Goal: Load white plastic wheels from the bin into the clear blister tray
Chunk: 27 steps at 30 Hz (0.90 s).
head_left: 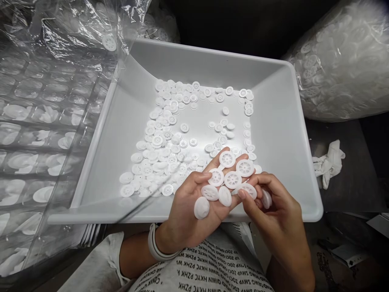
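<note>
My left hand (186, 221) is turned palm up over the front of a grey-white plastic tub (279, 117). Several round white plastic discs (232, 179) with spoked centres lie on its palm and fingers, the thumb resting against one. From the right, my right hand (276, 217) pinches another spoked disc (248, 190) between thumb and fingers, beside the left fingertips. One more white disc (266, 199) sits within its curled fingers. Below, many loose discs (156, 141) cover the tub floor, heaped thickest along the left and front.
At the left stand clear plastic trays (28, 91) whose compartments hold white pieces. Crumpled clear film (82, 30) overhangs the tub's back left corner. A large clear bag (343, 65) of white discs is at the right, above a crumpled white glove or cloth (330, 162).
</note>
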Available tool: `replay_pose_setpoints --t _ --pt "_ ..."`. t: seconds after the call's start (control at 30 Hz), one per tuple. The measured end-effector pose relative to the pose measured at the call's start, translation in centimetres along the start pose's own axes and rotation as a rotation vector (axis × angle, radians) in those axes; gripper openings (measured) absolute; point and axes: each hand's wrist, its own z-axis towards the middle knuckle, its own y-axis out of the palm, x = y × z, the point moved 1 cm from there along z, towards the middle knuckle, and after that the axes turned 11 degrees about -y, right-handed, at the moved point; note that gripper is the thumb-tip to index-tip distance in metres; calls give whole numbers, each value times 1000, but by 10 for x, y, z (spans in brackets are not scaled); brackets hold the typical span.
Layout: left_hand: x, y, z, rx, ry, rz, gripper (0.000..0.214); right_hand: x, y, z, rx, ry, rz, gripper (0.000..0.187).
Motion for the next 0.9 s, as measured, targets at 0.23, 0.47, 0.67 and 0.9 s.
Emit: replay_pose_setpoints --t 0.23,0.47,0.67,0.9 --pt "1 0 0 -18 28 -8 64 1 -9 6 152 137 777 8" --pt "2 -4 0 -35 31 0 64 -10 4 -5 53 -281 20 13" --pt "1 -4 2 5 39 -9 61 -12 17 -13 -36 -565 -479 33" --pt "2 -2 0 -66 51 -5 52 2 -9 -14 178 -660 -584 53"
